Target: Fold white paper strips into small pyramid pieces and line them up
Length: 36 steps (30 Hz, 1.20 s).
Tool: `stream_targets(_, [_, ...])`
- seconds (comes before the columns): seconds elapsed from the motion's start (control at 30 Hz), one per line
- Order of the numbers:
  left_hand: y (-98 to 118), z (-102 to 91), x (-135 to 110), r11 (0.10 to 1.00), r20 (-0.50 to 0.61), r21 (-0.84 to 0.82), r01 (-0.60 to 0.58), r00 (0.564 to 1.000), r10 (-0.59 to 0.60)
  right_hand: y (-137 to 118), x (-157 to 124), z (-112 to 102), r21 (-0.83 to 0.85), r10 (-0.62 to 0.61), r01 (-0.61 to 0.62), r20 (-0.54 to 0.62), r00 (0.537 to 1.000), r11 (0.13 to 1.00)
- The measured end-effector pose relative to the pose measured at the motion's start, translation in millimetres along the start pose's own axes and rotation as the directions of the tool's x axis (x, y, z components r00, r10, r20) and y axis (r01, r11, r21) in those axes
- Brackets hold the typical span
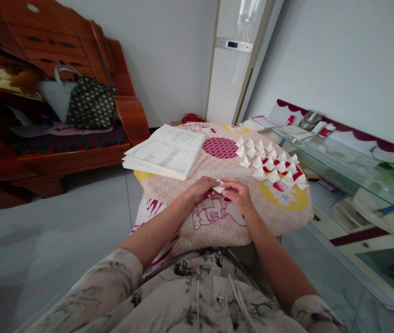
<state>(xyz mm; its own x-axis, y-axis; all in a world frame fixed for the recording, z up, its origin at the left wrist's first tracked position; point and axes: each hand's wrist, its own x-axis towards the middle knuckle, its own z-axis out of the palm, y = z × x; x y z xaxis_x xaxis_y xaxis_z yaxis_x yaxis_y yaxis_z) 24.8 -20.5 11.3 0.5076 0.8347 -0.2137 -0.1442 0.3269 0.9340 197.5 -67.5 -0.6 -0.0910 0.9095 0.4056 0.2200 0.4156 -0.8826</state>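
Both of my hands meet over the middle of a small table covered with a pink patterned cloth (169, 185). My left hand (202, 188) and my right hand (238, 194) pinch a small folded white paper piece (219, 187) between their fingertips. Several finished folded white paper pieces (269, 164) lie in rows on the cloth to the right, beyond my right hand. An open book (165, 155) with white printed pages lies at the far left of the table.
A glass-topped cabinet (353, 171) with cups and boxes runs along the right. A red wooden bench (78, 138) with a dark dotted bag (90, 104) stands at the left. A tall white air conditioner (233, 60) stands behind. A stack of booklets (257, 123) lies at the table's far edge.
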Motion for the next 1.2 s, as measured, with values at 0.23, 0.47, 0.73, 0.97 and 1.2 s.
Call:
stream_targets(0.23, [2,-0.5,-1,1.000,0.015,-0.014,0.015,1.000,-0.015,4,0,0,-0.019,-0.047,0.047,0.011,0.999,0.999])
stream_targets(0.47, [2,-0.5,1,0.999,-0.022,-0.028,0.023,0.999,-0.023,7,-2,-1,-0.028,-0.067,0.068,0.031,0.997,0.997])
stream_targets(0.73, [1,1.2,2,0.999,-0.043,-0.015,0.032,0.999,-0.032,3,-2,0,-0.055,-0.053,0.054,0.018,0.998,0.997])
stream_targets(0.97, [3,1.7,1,0.999,-0.057,0.002,0.037,0.998,-0.037,3,-1,2,-0.140,-0.113,0.113,0.004,0.994,0.984])
stream_targets(1.2, [3,-0.1,3,0.996,-0.066,-0.041,0.078,0.995,-0.080,-2,-4,11,-0.503,-0.414,0.353,-0.010,0.910,0.789])
